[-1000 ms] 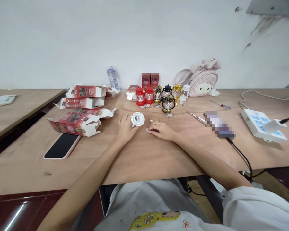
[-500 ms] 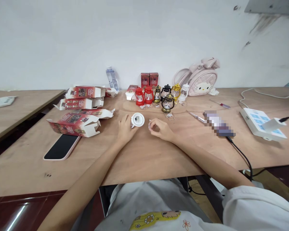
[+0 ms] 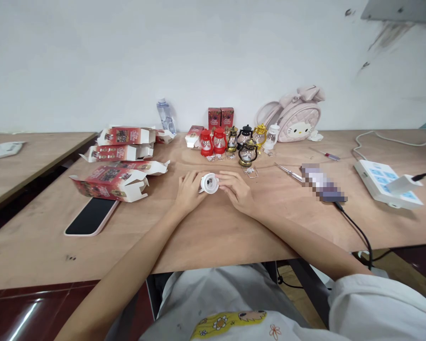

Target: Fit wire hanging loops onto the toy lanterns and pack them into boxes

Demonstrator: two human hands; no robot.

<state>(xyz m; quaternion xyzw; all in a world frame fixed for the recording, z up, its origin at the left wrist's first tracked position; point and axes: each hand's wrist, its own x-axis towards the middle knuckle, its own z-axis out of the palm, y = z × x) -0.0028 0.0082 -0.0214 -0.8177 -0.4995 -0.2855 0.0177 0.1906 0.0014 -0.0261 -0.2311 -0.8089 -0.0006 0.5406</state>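
Note:
A small white lantern point(image 3: 209, 183) is tipped so that its round base faces me, with a dark recess in the middle showing small metal parts. My left hand point(image 3: 190, 192) is closed around its left side. At the right rim of the base, the fingers of my right hand point(image 3: 238, 191) are bent together and touching it. Whether a small piece is also between those fingertips is hidden. Beyond my hands stand a dark bronze lantern point(image 3: 247, 154), two red lanterns, including one point(image 3: 206, 143), and another white lantern point(image 3: 271, 137). Thin wire pieces point(image 3: 251, 172) lie before them.
Opened red boxes point(image 3: 108, 182) lie at left, above a phone point(image 3: 91, 217). A water bottle point(image 3: 166, 116), upright red boxes point(image 3: 227, 116) and a pink bag point(image 3: 300, 123) stand along the wall. To the right are tweezers point(image 3: 288, 172), a screwdriver point(image 3: 330, 156), a blurred phone point(image 3: 321, 182) and a power strip point(image 3: 383, 182).
The white lantern has shifted slightly right and down in my left hand, its base tilting. My right hand, earlier apart and pinching a small clear piece, now meets the base's rim.

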